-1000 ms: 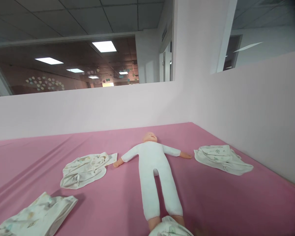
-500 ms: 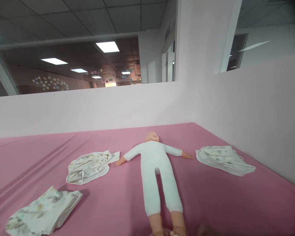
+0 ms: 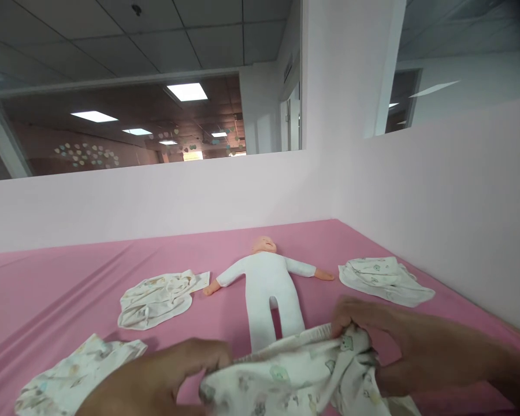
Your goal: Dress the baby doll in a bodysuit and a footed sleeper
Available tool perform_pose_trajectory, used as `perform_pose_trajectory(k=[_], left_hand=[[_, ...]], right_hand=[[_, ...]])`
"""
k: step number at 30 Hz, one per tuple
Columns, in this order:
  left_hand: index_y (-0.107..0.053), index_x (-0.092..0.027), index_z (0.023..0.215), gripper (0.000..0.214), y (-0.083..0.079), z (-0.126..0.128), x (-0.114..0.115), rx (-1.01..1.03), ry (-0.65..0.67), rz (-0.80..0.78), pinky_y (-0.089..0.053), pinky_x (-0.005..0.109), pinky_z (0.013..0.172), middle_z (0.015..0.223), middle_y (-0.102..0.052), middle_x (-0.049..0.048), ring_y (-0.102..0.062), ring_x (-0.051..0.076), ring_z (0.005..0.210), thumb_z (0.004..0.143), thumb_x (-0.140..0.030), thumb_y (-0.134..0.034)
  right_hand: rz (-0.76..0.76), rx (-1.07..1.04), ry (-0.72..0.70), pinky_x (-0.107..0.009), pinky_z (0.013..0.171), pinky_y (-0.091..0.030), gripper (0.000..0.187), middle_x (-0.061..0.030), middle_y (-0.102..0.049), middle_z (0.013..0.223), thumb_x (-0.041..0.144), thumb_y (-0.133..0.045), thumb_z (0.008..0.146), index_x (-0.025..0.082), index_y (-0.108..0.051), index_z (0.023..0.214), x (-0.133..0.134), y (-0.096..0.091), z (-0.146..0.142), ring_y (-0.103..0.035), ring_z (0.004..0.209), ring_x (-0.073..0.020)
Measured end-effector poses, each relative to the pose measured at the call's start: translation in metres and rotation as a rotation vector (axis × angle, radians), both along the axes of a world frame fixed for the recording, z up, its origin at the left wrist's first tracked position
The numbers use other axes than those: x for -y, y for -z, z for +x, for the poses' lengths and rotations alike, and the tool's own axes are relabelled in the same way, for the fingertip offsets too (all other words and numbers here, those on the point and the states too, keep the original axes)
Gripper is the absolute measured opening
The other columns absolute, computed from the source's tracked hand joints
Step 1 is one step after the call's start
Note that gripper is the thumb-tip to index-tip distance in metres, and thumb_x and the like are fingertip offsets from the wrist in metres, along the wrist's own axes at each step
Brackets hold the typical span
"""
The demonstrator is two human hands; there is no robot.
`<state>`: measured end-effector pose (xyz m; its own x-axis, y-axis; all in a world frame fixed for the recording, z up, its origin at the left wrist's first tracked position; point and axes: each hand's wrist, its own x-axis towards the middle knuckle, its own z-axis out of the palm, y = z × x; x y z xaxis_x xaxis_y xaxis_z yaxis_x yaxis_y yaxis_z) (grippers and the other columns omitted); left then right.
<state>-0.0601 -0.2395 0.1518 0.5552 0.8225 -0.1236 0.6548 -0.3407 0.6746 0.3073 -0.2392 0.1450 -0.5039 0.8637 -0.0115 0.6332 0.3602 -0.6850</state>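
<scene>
A baby doll in a white bodysuit lies on its back on the pink sheet, arms spread. Both my hands hold a printed white baby garment by its elastic edge, stretched over the doll's lower legs, which it hides. My left hand grips the left end of that edge with closed fingers. My right hand pinches the right end.
A crumpled printed cloth lies left of the doll, another to its right near the wall. A folded printed piece sits at the front left. Pale partition walls border the bed at the back and right.
Both hands have come up into view holding the garment, raised over the doll's legs. The doll's feet, visible half a second ago, are now covered.
</scene>
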Motion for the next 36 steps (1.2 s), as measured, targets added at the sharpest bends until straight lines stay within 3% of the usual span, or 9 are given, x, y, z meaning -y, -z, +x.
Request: perform_pose_trajectory(k=[4,7,14,20,23,25,30,33,36], left_hand=[[-0.065,-0.023,0.089,0.013,-0.033,0.013,-0.024,0.101,0.146,-0.001,-0.04,0.018,0.067,0.083,-0.06,-0.0027,-0.051,0.011,0.074,0.08,-0.03,-0.058],[-0.06,-0.02,0.089,0.016,-0.047,0.024,-0.034,0.207,0.124,0.009,-0.039,0.018,0.062,0.079,-0.055,-0.0021,-0.047,0.01,0.069,0.085,-0.035,-0.056],[-0.056,-0.019,0.086,0.014,-0.078,0.036,-0.035,0.412,0.003,0.037,-0.043,0.02,0.057,0.073,-0.059,-0.001,-0.057,0.011,0.065,0.085,-0.033,-0.058],[-0.051,-0.018,0.079,0.016,-0.107,0.056,-0.044,0.705,-0.172,0.163,-0.038,0.017,0.051,0.068,-0.052,-0.0049,-0.049,0.006,0.055,0.077,-0.024,-0.065],[-0.05,-0.017,0.082,0.02,-0.118,0.082,-0.042,0.788,-0.164,0.16,-0.039,0.019,0.052,0.067,-0.051,-0.0046,-0.049,0.006,0.054,0.076,-0.026,-0.066],[-0.051,-0.016,0.086,0.02,-0.122,0.101,-0.034,0.81,-0.115,0.172,-0.042,0.021,0.057,0.066,-0.051,-0.0047,-0.05,0.006,0.056,0.077,-0.028,-0.065],[-0.054,-0.019,0.1,0.02,-0.123,0.135,-0.006,0.712,0.01,0.241,-0.047,0.025,0.064,0.08,-0.061,-0.0008,-0.059,0.011,0.07,0.083,-0.027,-0.06],[-0.055,-0.02,0.1,0.014,-0.119,0.143,0.005,0.656,0.024,0.366,-0.05,0.028,0.073,0.097,-0.064,0.0033,-0.062,0.015,0.084,0.087,-0.027,-0.055],[-0.056,-0.025,0.107,0.019,-0.105,0.143,0.006,0.595,-0.023,0.517,-0.048,0.034,0.088,0.12,-0.058,0.0037,-0.057,0.02,0.107,0.089,-0.031,-0.053]], right_hand=[[0.105,0.007,-0.085,-0.033,0.08,-0.051,0.032,-0.0029,-0.066,0.101,0.044,-0.063,0.081,0.031,-0.067,0.11,-0.007,-0.034,0.001,-0.061,0.091,-0.0221],[0.154,0.079,-0.039,-0.032,0.078,-0.05,0.031,-0.0026,-0.065,0.101,0.048,-0.047,0.091,0.032,-0.067,0.108,-0.01,-0.047,-0.004,-0.061,0.088,-0.0198],[0.225,0.136,0.055,-0.027,0.058,-0.043,0.035,-0.0015,-0.062,0.08,0.051,-0.048,0.089,0.023,-0.065,0.077,-0.004,-0.065,-0.007,-0.055,0.068,-0.0153],[0.243,-0.262,0.368,-0.028,0.064,-0.045,0.033,-0.0014,-0.06,0.076,0.048,-0.053,0.087,0.018,-0.06,0.077,-0.011,-0.1,-0.009,-0.054,0.068,-0.0127],[0.193,-0.551,0.383,-0.029,0.07,-0.049,0.03,-0.0013,-0.059,0.075,0.044,-0.053,0.087,0.017,-0.058,0.076,-0.006,-0.114,-0.028,-0.056,0.069,-0.0119],[0.22,-0.626,0.333,-0.03,0.074,-0.05,0.028,-0.0018,-0.061,0.079,0.043,-0.053,0.087,0.017,-0.061,0.085,0.005,-0.118,-0.045,-0.06,0.075,-0.0134],[0.362,-0.42,0.324,-0.03,0.064,-0.05,0.039,-0.0026,-0.064,0.084,0.044,-0.063,0.08,0.021,-0.06,0.112,0.035,-0.114,-0.077,-0.061,0.07,-0.0154],[0.447,-0.402,0.379,-0.028,0.059,-0.047,0.033,-0.0018,-0.063,0.085,0.037,-0.059,0.081,0.023,-0.059,0.112,0.031,-0.11,-0.076,-0.059,0.068,-0.0143],[0.487,-0.423,0.445,-0.027,0.057,-0.045,0.032,-0.0005,-0.062,0.083,0.031,-0.057,0.081,0.024,-0.059,0.112,0.016,-0.108,-0.067,-0.057,0.068,-0.0138]])
